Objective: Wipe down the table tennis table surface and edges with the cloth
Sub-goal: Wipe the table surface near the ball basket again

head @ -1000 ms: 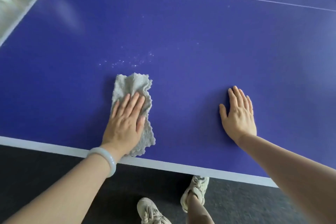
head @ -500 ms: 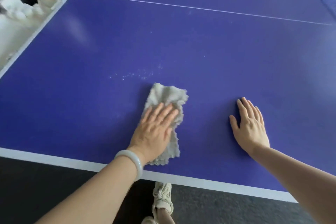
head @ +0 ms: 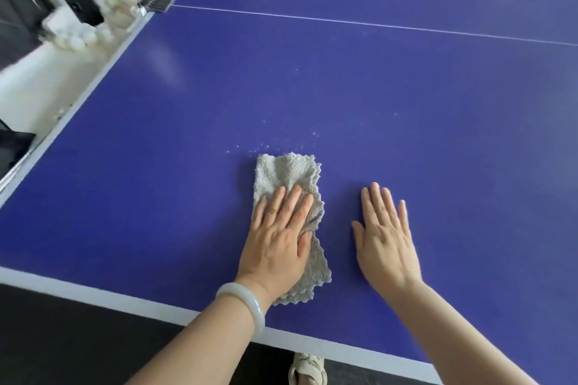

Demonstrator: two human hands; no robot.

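Wiping hand: the left hand (head: 278, 237) is lying flat on the cloth (head: 287, 172), fingers straight and close together, palm pressing the fabric onto the tabletop (head: 406, 87); it is pinching nothing
Cloth: it is sitting folded under that hand, its far end sticking out beyond the fingertips and its near end trailing out beside the wrist, stopping just short of the white edge stripe (head: 93, 294)
Bracing hand: the right hand (head: 386, 237) is resting bare on the blue surface just to the right of the wiping hand, fingers slightly spread, holding nothing
Specks: pale crumbs (head: 269, 147) are lying just beyond the cloth's far end, ahead of the left fingertips
Scattering risk: a flat forward push is likely shoving those crumbs onward rather than gathering them, because the cloth's leading end is lying loose with no fingers weighting it
Slipping risk: with only a flat palm pinning it, the cloth is liable to bunch or slide out sideways on a quick stroke
Smearing risk: the bare right palm is probably leaving marks where it is leaning
Bracelet risk: the pale bangle (head: 247, 303) on the left wrist is hanging near the stripe and could be knocking it if the wrist drops
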